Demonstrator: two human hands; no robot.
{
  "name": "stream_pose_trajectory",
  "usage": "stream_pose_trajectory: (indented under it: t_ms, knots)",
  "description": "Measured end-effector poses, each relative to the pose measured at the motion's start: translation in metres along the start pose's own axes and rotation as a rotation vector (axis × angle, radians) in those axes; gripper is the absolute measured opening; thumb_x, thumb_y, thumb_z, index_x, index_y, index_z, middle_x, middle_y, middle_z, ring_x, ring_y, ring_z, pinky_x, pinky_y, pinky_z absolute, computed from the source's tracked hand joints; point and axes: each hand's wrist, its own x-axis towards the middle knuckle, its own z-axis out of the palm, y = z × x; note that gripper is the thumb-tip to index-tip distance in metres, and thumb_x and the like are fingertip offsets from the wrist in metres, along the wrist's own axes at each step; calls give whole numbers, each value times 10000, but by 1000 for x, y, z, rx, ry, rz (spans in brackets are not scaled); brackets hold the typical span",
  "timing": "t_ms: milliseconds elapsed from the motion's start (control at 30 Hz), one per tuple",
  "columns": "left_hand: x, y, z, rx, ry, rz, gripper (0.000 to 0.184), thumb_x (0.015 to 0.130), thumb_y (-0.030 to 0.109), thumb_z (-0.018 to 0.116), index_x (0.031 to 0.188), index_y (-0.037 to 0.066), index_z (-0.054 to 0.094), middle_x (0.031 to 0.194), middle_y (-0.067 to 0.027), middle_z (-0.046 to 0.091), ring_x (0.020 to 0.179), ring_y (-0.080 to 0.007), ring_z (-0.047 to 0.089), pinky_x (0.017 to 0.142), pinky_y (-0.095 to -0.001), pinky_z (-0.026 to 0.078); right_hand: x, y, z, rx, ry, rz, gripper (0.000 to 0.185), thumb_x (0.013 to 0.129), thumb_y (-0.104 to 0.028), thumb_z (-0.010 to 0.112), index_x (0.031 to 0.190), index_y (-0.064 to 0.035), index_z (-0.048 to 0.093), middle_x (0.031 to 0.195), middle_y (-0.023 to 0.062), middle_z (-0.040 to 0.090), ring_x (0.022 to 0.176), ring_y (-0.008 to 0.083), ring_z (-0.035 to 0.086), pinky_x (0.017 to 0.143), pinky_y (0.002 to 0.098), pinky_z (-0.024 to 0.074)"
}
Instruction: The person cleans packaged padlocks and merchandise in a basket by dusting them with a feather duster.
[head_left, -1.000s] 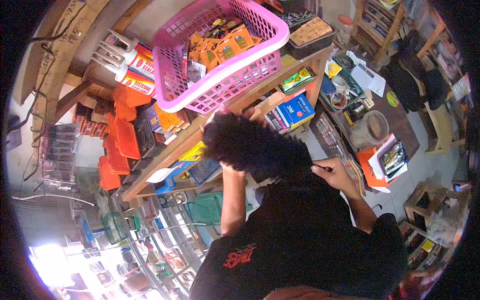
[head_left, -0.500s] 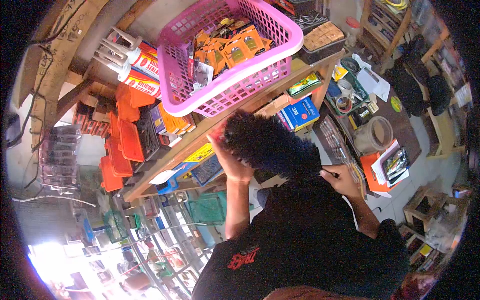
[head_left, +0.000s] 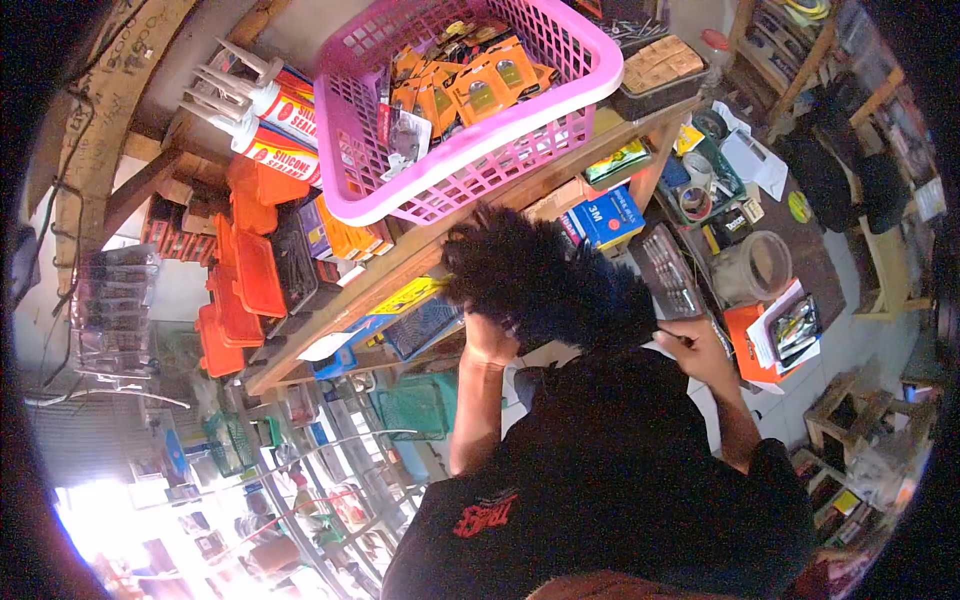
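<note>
Neither of my own hands shows. A person in a black shirt [head_left: 600,480] with red lettering is just ahead, seen from behind and above, dark hair [head_left: 560,280] bent towards the shelf. This person's left hand [head_left: 490,340] is raised close to the head, its fingers partly hidden by the hair. The right hand [head_left: 697,347] is at the right, beside a tray of thin items [head_left: 672,275], its fingers curled; I cannot make out anything in it. Above the head, a pink basket [head_left: 470,185] holds orange-carded packs [head_left: 480,90], some with padlocks pictured.
Silicone sealant tubes [head_left: 275,160] and orange plastic boxes [head_left: 250,275] line the wooden shelf [head_left: 420,255] at left. A blue 3M box [head_left: 605,220] sits beneath it. At right stand a clear round tub [head_left: 750,268] and an orange box [head_left: 745,345]. Glass shelving [head_left: 330,490] fills the lower left.
The person's left hand has come down from beside the front of the head to below the hair. The right hand has shifted slightly right. The view has moved a little.
</note>
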Motion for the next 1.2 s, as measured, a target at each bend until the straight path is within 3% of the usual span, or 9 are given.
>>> stream_pose_trajectory:
  t_ms: [133, 367, 467, 533, 600, 733, 767, 867, 1200]
  knots:
    - [5, 26, 4, -140, -166, 3, 622, 964, 562, 355, 1323, 80, 514, 1323, -91, 552, 1247, -288, 488, 1102, -459, 328, 3, 10, -31, -30, -65, -37, 312, 889, -271, 664, 1060, -11, 689, 899, 163, 710, 730, 169, 660, 684, 303, 507]
    - [4, 22, 27, -89, 101, 231, 673, 947, 626, 330, 1269, 71, 533, 1202, -126, 617, 1150, -297, 557, 1026, -461, 403, 1, 8, -7, -158, -74, -38, 308, 902, -283, 644, 1048, -15, 688, 812, 159, 696, 705, 181, 670, 655, 322, 514]
    - [11, 35, 15, -183, -346, 369, 718, 928, 671, 298, 1179, 53, 564, 1130, -162, 643, 1107, -337, 573, 999, -469, 423, -10, 3, 7, 20, -6, -47, 223, 876, -180, 668, 861, 41, 640, 600, 47, 485, 576, 85, 437, 526, 292, 374]
    - [5, 35, 28, -49, -61, 396, 713, 929, 668, 271, 1096, 32, 546, 988, -162, 644, 1019, -349, 578, 970, -488, 424, -12, 23, 14, 69, -7, -71, 241, 870, -189, 680, 956, 35, 675, 635, 52, 569, 595, 92, 491, 551, 292, 406]
    - [7, 29, 37, -71, -142, 455, 583, 979, 568, 285, 1112, 44, 504, 899, -118, 619, 960, -307, 570, 973, -481, 418, -13, 39, 21, 87, -36, -53, 256, 868, -188, 683, 1003, 29, 682, 659, 49, 599, 606, 95, 507, 559, 291, 413]
    - [46, 39, -16, -403, -639, 359, 762, 846, 742, 372, 1053, 19, 493, 1030, -99, 516, 1088, -307, 443, 1010, -446, 326, -19, 35, 25, 133, -94, -28, 249, 873, -169, 665, 1021, 32, 676, 699, 40, 606, 647, 91, 521, 594, 279, 414]
    - [30, 43, -1, -511, -179, 353, 776, 818, 762, 402, 1052, 24, 445, 1038, -90, 439, 1078, -282, 390, 1019, -447, 290, -19, 35, 25, 123, -77, -54, 234, 875, -164, 661, 996, 35, 674, 683, 33, 587, 633, 89, 506, 582, 280, 404]
    - [39, 39, -13, -389, -521, 358, 784, 820, 759, 405, 1069, 16, 436, 1024, -107, 440, 1065, -285, 393, 1067, -476, 255, -18, 39, 26, 140, -14, -100, 196, 876, -150, 651, 915, 42, 658, 636, 23, 525, 594, 84, 458, 542, 282, 372]
    - [30, 38, -9, -262, -219, 470, 709, 812, 708, 452, 1068, 47, 463, 1000, -73, 460, 1054, -272, 423, 1069, -478, 260, -9, 38, 34, 119, -63, -261, 192, 869, -141, 660, 831, 44, 629, 560, 74, 464, 509, 84, 433, 485, 287, 356]
